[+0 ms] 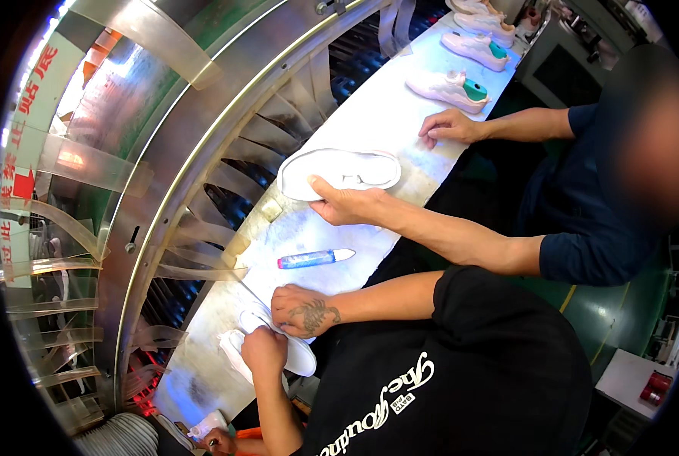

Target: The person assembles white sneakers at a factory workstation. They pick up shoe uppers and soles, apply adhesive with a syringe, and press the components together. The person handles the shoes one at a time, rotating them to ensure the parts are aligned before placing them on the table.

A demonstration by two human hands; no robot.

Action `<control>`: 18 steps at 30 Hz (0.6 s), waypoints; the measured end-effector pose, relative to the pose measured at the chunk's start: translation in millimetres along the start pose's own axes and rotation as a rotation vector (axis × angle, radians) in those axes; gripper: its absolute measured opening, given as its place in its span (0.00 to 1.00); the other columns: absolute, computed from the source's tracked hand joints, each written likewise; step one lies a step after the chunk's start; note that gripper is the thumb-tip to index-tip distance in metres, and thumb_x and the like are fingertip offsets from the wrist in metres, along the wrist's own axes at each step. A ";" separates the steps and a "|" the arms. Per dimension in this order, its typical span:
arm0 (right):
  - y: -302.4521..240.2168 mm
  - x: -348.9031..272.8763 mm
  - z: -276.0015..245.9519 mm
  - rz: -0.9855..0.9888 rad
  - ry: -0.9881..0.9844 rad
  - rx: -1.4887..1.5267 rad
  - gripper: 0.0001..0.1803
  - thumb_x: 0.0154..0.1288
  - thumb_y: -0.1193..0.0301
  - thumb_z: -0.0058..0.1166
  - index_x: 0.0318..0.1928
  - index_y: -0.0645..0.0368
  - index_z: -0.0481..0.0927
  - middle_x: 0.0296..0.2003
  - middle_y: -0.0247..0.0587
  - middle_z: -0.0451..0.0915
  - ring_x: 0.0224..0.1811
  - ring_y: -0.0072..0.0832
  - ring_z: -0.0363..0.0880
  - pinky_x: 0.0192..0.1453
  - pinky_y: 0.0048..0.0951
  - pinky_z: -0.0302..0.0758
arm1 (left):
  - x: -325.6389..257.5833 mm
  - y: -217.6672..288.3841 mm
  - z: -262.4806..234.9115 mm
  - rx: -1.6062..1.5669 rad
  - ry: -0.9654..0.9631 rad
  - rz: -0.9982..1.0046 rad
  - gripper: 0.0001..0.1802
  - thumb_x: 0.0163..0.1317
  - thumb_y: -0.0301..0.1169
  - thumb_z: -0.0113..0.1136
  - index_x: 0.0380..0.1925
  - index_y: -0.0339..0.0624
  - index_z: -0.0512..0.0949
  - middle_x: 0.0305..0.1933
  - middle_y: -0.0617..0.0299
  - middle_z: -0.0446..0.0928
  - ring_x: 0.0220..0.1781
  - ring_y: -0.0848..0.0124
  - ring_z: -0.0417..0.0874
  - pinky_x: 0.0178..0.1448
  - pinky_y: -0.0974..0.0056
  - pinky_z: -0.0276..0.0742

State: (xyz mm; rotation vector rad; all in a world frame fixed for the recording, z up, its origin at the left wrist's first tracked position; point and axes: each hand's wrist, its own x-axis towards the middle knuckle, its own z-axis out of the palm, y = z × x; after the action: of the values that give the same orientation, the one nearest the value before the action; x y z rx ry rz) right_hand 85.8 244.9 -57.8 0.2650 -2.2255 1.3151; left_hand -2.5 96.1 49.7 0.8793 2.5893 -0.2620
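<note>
A white shoe (299, 360) lies under my hands at the near end of the pale bench, its sole side and upper partly covered. My left hand (264, 351) is closed on it, with the fingertips hidden. Right beside it, my right hand (303, 310) curls against the shoe's far end; its fingers are mostly out of sight. A blue tube (307, 259) with a white pointed tip and a red end lies just beyond my right hand. Farther along, a co-worker's hand (349, 202) holds a white shoe sole (339, 173) above the bench.
The co-worker's other hand (451, 128) rests near a white shoe (450, 91) with green lining; several more shoes stand behind. A curved metal machine housing (225, 99) with hanging clear strips runs along the left. Another person's hand (219, 441) is near a shoe at the lower left.
</note>
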 end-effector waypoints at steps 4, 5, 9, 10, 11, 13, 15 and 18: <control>-10.4 3.6 -14.3 0.043 -0.086 -0.009 0.20 0.60 0.67 0.70 0.52 0.57 0.86 0.47 0.44 0.82 0.56 0.44 0.80 0.65 0.47 0.75 | 6.2 -9.1 -14.1 -0.185 -0.057 -0.014 0.16 0.58 0.39 0.69 0.26 0.33 0.89 0.31 0.36 0.87 0.38 0.38 0.91 0.48 0.43 0.87; -13.4 4.7 -14.5 0.072 -0.080 0.002 0.20 0.58 0.66 0.69 0.51 0.56 0.87 0.49 0.44 0.82 0.58 0.44 0.79 0.65 0.47 0.74 | 7.6 -15.7 -11.9 -0.225 -0.063 -0.007 0.17 0.58 0.38 0.69 0.25 0.32 0.88 0.31 0.36 0.87 0.37 0.38 0.90 0.47 0.44 0.87; -23.3 11.1 -12.3 0.109 -0.061 -0.042 0.24 0.55 0.64 0.70 0.54 0.54 0.86 0.58 0.46 0.79 0.64 0.47 0.76 0.70 0.49 0.71 | 14.7 -28.7 -21.4 -0.384 -0.155 -0.018 0.16 0.58 0.37 0.69 0.27 0.31 0.88 0.30 0.35 0.87 0.36 0.41 0.91 0.46 0.47 0.86; -25.7 12.8 -10.8 0.098 -0.058 -0.074 0.26 0.55 0.64 0.70 0.55 0.54 0.86 0.61 0.48 0.78 0.66 0.48 0.75 0.71 0.50 0.70 | 14.4 -32.5 -19.0 -0.395 -0.162 -0.012 0.16 0.59 0.36 0.69 0.29 0.30 0.88 0.30 0.36 0.87 0.35 0.43 0.91 0.45 0.48 0.86; -29.3 14.9 -10.3 0.089 -0.058 -0.045 0.26 0.55 0.63 0.71 0.56 0.55 0.85 0.62 0.49 0.78 0.66 0.49 0.75 0.71 0.50 0.70 | 13.8 -37.0 -14.2 -0.406 -0.171 -0.004 0.15 0.59 0.35 0.68 0.31 0.29 0.88 0.30 0.37 0.87 0.35 0.45 0.92 0.45 0.49 0.86; -34.4 20.6 -9.5 0.073 -0.058 0.015 0.28 0.55 0.62 0.71 0.57 0.55 0.84 0.65 0.51 0.76 0.68 0.51 0.74 0.71 0.52 0.70 | 15.7 -44.3 -9.3 -0.477 -0.154 0.028 0.15 0.60 0.33 0.67 0.34 0.28 0.88 0.30 0.38 0.87 0.35 0.48 0.92 0.44 0.50 0.86; -33.7 21.2 -3.6 0.076 -0.091 -0.043 0.31 0.56 0.64 0.73 0.62 0.54 0.83 0.65 0.52 0.76 0.68 0.52 0.74 0.71 0.53 0.71 | 11.9 -52.2 -0.9 -0.593 -0.137 0.068 0.14 0.62 0.31 0.66 0.37 0.27 0.88 0.30 0.40 0.88 0.35 0.51 0.92 0.43 0.51 0.86; -20.1 19.5 -2.4 0.070 -0.120 -0.088 0.32 0.56 0.65 0.75 0.63 0.52 0.82 0.66 0.52 0.76 0.69 0.53 0.74 0.72 0.54 0.72 | 19.2 -50.3 1.1 -0.700 -0.075 0.038 0.10 0.63 0.27 0.66 0.38 0.28 0.84 0.30 0.45 0.88 0.29 0.60 0.90 0.38 0.55 0.84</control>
State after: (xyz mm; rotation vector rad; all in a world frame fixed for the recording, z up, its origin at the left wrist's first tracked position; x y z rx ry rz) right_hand 78.8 238.7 -31.3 0.2410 -2.4064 1.2637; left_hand -47.2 66.7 43.2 0.6313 2.3223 0.5791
